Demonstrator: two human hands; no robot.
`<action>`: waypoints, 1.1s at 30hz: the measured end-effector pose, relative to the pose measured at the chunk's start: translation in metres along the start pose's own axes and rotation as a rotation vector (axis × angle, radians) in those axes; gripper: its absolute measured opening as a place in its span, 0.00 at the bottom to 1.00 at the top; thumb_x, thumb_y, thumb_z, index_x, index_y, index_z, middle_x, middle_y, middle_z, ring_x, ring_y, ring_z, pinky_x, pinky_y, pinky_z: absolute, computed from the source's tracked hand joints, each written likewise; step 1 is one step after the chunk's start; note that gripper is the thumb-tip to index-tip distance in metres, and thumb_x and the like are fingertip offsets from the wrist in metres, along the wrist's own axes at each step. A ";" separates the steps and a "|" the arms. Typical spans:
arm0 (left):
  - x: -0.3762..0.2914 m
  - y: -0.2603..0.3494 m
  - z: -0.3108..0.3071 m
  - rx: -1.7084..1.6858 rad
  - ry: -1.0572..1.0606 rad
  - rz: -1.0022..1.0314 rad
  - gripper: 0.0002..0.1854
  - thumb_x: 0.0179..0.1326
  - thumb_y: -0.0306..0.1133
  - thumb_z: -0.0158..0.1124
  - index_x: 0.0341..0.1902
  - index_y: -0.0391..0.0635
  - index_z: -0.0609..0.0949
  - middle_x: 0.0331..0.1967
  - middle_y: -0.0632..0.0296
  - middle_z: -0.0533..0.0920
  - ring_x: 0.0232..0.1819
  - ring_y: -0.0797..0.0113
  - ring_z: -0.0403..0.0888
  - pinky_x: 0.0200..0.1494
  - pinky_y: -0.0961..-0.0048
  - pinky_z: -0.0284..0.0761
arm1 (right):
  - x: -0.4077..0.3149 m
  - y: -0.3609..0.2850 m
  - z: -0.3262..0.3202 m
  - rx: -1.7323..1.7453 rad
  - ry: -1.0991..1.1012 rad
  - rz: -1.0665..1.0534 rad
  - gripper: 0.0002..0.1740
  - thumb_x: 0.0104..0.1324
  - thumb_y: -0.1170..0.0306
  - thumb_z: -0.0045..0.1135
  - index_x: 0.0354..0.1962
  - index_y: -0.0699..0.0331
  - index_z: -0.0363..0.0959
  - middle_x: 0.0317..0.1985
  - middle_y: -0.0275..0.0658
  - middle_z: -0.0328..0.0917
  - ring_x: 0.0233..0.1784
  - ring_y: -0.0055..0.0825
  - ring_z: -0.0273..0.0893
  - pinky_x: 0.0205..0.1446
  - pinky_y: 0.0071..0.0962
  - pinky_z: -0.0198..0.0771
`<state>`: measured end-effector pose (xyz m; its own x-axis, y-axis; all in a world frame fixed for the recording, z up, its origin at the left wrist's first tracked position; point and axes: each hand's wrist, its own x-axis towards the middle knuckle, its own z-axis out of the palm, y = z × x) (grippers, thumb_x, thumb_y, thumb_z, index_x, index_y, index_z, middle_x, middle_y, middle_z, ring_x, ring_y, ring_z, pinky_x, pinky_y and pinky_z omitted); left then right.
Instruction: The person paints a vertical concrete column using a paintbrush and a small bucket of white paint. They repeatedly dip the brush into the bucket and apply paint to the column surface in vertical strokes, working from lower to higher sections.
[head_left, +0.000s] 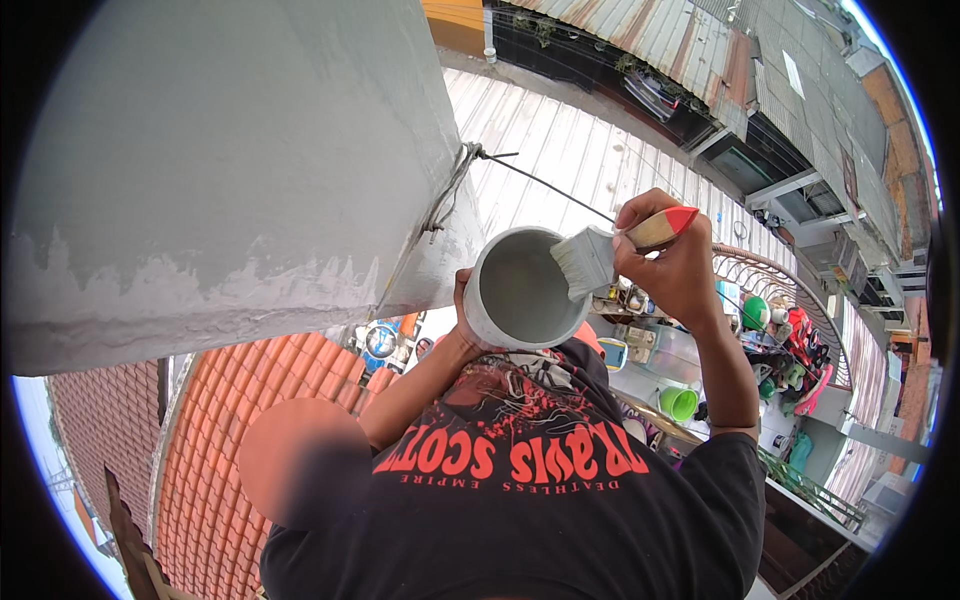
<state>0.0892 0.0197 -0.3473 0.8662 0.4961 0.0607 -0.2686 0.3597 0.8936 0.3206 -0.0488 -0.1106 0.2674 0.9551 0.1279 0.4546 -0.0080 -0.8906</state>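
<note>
My left hand (466, 324) holds a pale cylindrical paint pail (489, 330) from its left side, in front of my chest. The mouth of the pail faces up and shows a grey inside; how much paint is in it I cannot tell. My right hand (671, 262) grips a flat paintbrush (598, 259) with a wooden, red-tipped handle. Its pale bristles hang over the right part of the pail's mouth. Left of the pail rises a grey-painted wall (247, 172), with a jagged paint edge above a paler band along its bottom.
A dark wire (551, 187) is knotted at the wall's corner and runs right, behind my right hand. Orange roof tiles (255, 405) lie below left, and a white corrugated roof (525, 142) beyond. Far below right are a curved railing (757, 270) and a green bucket (679, 403).
</note>
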 end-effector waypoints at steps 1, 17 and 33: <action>0.001 -0.001 -0.001 -0.077 0.005 -0.037 0.51 0.57 0.74 0.41 0.77 0.51 0.62 0.74 0.49 0.66 0.72 0.44 0.67 0.70 0.39 0.67 | -0.001 -0.003 -0.001 -0.032 0.005 -0.030 0.07 0.57 0.79 0.62 0.35 0.69 0.76 0.26 0.33 0.77 0.28 0.15 0.75 0.34 0.20 0.73; -0.009 -0.013 -0.005 -0.504 0.149 -0.101 0.44 0.60 0.67 0.46 0.73 0.48 0.68 0.70 0.49 0.71 0.68 0.46 0.71 0.68 0.42 0.69 | -0.004 0.044 -0.009 0.393 0.043 0.277 0.11 0.63 0.72 0.60 0.42 0.69 0.74 0.28 0.37 0.77 0.29 0.22 0.81 0.30 0.24 0.82; -0.026 0.044 0.027 -0.825 0.358 -0.310 0.45 0.62 0.72 0.46 0.76 0.54 0.66 0.72 0.51 0.69 0.70 0.43 0.70 0.68 0.36 0.66 | 0.003 0.023 0.006 0.652 -0.109 0.196 0.16 0.62 0.64 0.68 0.38 0.63 0.71 0.28 0.31 0.73 0.29 0.17 0.75 0.28 0.20 0.75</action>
<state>0.0663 0.0008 -0.2973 0.8049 0.4481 -0.3890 -0.3796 0.8927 0.2429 0.3268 -0.0446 -0.1330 0.1899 0.9788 -0.0769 -0.2066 -0.0367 -0.9777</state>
